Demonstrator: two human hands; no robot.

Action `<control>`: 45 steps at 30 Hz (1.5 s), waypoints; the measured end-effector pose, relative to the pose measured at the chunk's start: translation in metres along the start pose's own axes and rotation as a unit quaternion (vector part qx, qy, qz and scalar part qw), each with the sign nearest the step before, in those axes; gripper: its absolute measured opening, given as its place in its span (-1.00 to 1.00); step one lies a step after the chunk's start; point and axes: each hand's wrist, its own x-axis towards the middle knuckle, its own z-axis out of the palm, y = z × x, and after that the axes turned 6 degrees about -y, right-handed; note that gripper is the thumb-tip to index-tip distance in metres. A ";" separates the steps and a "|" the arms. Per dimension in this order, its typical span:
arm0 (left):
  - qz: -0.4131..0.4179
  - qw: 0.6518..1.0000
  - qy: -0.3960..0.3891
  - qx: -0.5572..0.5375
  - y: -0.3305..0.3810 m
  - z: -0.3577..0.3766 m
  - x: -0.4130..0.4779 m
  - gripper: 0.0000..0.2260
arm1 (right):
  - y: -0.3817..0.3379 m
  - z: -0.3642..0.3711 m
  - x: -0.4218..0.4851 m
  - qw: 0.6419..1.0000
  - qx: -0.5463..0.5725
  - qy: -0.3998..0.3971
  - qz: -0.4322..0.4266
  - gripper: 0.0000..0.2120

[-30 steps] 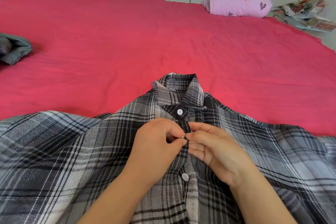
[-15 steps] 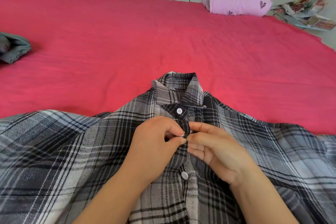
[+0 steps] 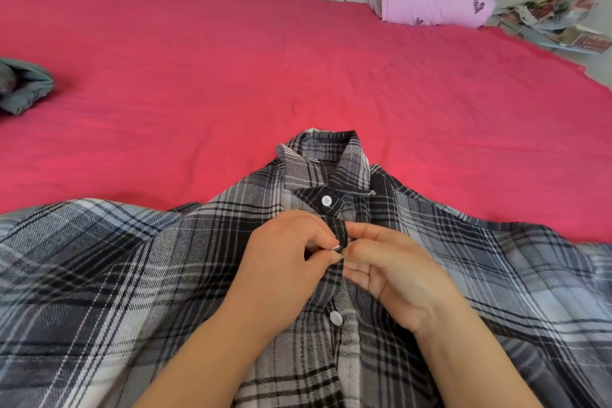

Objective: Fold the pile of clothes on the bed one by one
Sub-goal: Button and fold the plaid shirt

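Broadly spread grey-black plaid shirt (image 3: 132, 275), collar (image 3: 331, 155) buttoned.

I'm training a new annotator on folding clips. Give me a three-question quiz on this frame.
1. True or false: the shirt lies front up, with its collar pointing away from the person.
2. The left hand and right hand pinch the shirt: A) at the hem; B) between the collar button and the lower button; C) on a sleeve.
3. Fill in: the pillow is printed with ___.

Key: 1 true; 2 B; 3 hearts.
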 end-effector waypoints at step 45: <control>0.064 0.984 -0.021 0.163 -0.008 -0.003 -0.001 -0.79 | 0.003 0.003 0.001 0.999 0.021 0.019 -0.038 -0.77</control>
